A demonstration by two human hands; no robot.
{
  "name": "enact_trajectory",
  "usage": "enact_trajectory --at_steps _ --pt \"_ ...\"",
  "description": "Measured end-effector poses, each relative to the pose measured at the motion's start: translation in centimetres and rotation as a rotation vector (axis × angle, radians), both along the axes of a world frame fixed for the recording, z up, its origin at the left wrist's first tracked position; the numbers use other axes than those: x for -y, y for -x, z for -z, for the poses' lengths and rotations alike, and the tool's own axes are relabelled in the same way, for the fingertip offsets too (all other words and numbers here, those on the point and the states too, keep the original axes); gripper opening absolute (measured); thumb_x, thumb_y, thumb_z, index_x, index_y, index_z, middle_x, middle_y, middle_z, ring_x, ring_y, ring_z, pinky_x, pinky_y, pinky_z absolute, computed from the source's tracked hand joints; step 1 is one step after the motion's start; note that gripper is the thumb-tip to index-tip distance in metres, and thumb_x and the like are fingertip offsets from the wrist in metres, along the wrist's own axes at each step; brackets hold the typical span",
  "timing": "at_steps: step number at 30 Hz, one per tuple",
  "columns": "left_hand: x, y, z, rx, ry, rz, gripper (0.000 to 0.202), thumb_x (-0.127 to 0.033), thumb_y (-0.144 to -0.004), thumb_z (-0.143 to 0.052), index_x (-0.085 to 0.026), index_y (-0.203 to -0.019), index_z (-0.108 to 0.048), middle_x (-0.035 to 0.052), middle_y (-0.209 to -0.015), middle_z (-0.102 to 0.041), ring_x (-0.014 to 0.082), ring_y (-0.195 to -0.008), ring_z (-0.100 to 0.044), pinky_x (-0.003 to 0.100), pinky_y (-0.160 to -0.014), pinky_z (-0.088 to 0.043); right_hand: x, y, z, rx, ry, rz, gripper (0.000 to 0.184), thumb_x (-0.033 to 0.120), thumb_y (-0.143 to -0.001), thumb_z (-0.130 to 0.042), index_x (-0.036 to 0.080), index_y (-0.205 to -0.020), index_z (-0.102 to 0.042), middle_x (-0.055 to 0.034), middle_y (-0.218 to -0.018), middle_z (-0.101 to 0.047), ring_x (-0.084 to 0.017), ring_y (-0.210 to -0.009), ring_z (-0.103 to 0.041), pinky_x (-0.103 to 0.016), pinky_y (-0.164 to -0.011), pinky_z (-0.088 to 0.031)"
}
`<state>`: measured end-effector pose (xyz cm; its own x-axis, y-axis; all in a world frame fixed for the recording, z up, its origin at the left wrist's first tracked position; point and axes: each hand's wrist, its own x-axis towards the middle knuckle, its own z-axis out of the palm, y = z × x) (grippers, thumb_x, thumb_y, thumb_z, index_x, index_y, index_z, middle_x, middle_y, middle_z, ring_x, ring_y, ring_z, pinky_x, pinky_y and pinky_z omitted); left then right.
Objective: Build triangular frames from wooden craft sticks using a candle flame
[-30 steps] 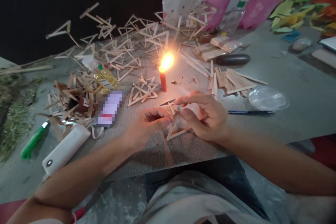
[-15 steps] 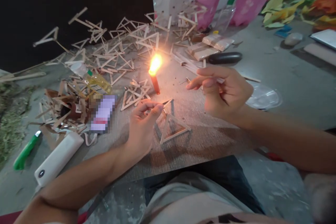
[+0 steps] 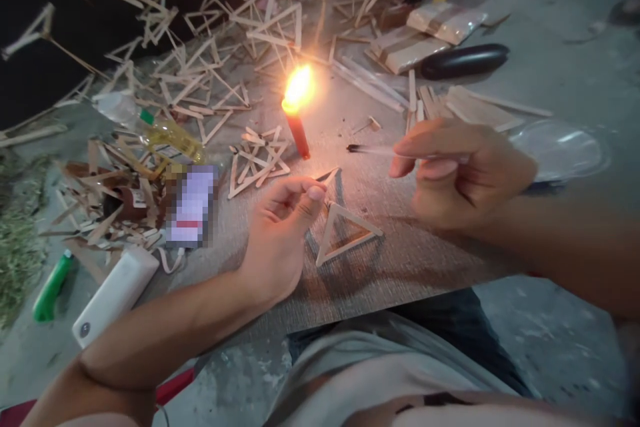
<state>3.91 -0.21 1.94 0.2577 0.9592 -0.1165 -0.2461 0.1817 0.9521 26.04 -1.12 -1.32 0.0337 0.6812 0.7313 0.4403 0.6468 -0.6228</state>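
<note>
My left hand (image 3: 280, 233) pinches a thin wooden craft stick (image 3: 332, 176) between thumb and fingertips, just in front of the lit red candle (image 3: 299, 138). Whether that stick is joined to others is hidden by my fingers. Below it, a triangle of craft sticks (image 3: 326, 232) rests on the board. My right hand (image 3: 450, 170) grips a translucent glue stick (image 3: 375, 150), held level, with its blackened tip pointing left. That tip is to the right of the candle and apart from the flame.
Many stick frames (image 3: 195, 80) are heaped at the back left. A phone (image 3: 193, 207), a white power bank (image 3: 115, 293), a green cutter (image 3: 53, 287) and a bottle of yellow liquid (image 3: 175, 140) lie left. Loose sticks (image 3: 480, 107) and a clear plastic lid (image 3: 560, 150) are right.
My right hand has moved right, away from the candle, and the glue stick's dark tip now shows. My left hand keeps its pinch near the candle. The camera view has tilted downward.
</note>
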Motion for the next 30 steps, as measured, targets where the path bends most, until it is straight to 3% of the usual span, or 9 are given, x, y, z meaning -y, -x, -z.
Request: enact_trajectory --at_steps 3,9,14,19,24,30 --pt "-0.2 0.1 -0.3 0.016 0.002 -0.017 0.019 -0.034 -0.075 -0.091 -0.022 -0.077 -0.075 -0.0016 -0.079 -0.066 0.0105 -0.074 -0.054 0.023 -0.072 -0.047 0.2 0.0 -0.2 0.045 -0.194 -0.053 0.020 0.034 -0.102 -0.059 0.033 -0.117 -0.073 -0.0025 -0.076 -0.072 -0.017 -0.061 -0.065 -0.034 -0.058 -0.054" --pt "-0.8 0.4 -0.8 -0.061 -0.047 -0.005 0.016 -0.031 -0.080 -0.082 -0.022 -0.073 -0.071 -0.0015 -0.074 -0.062 0.0113 -0.073 -0.055 0.025 -0.078 -0.049 0.0 -0.1 -0.5 0.052 -0.130 0.052 0.023 0.048 -0.103 -0.057 0.032 -0.107 -0.074 -0.0026 -0.073 -0.071 -0.019 -0.060 -0.066 -0.037 -0.058 -0.055" --pt "-1.9 1.3 -0.8 -0.173 -0.187 -0.043 0.014 -0.028 -0.084 -0.076 -0.021 -0.073 -0.070 -0.0009 -0.072 -0.061 0.0118 -0.073 -0.054 0.025 -0.076 -0.047 0.0 -0.2 -0.7 0.045 -0.160 0.006 0.019 0.035 -0.104 -0.058 0.029 -0.112 -0.074 -0.0030 -0.075 -0.072 -0.017 -0.062 -0.067 -0.034 -0.057 -0.053" --pt "-3.8 2.6 -1.0 -0.434 -0.229 0.098 0.011 -0.026 -0.083 -0.074 -0.019 -0.075 -0.074 -0.0005 -0.066 -0.062 0.0118 -0.064 -0.052 0.025 -0.062 -0.041 0.1 -0.5 -0.6 0.053 -0.124 0.045 0.021 0.043 -0.103 -0.060 0.030 -0.107 -0.075 -0.0033 -0.073 -0.072 -0.018 -0.060 -0.065 -0.034 -0.053 -0.050" --pt "-5.1 3.8 -1.3 -0.670 -0.209 0.302 0.020 -0.035 -0.085 -0.076 -0.018 -0.074 -0.079 -0.0015 -0.052 -0.054 0.0112 -0.051 -0.044 0.026 -0.050 -0.029 0.4 -0.6 -0.7 0.055 -0.121 0.018 0.021 0.037 -0.103 -0.059 0.031 -0.114 -0.076 -0.0032 -0.076 -0.073 -0.016 -0.062 -0.064 -0.031 -0.051 -0.045" --pt "-4.6 3.6 -1.1 -0.635 -0.081 0.379 0.026 -0.044 -0.083 -0.081 -0.019 -0.076 -0.082 0.0004 -0.054 -0.060 0.0111 -0.051 -0.047 0.025 -0.050 -0.031 0.6 -0.5 -1.1 0.097 -0.079 -0.007 0.023 0.031 -0.103 -0.058 0.030 -0.118 -0.075 -0.0043 -0.077 -0.072 -0.017 -0.064 -0.065 -0.032 -0.051 -0.045"
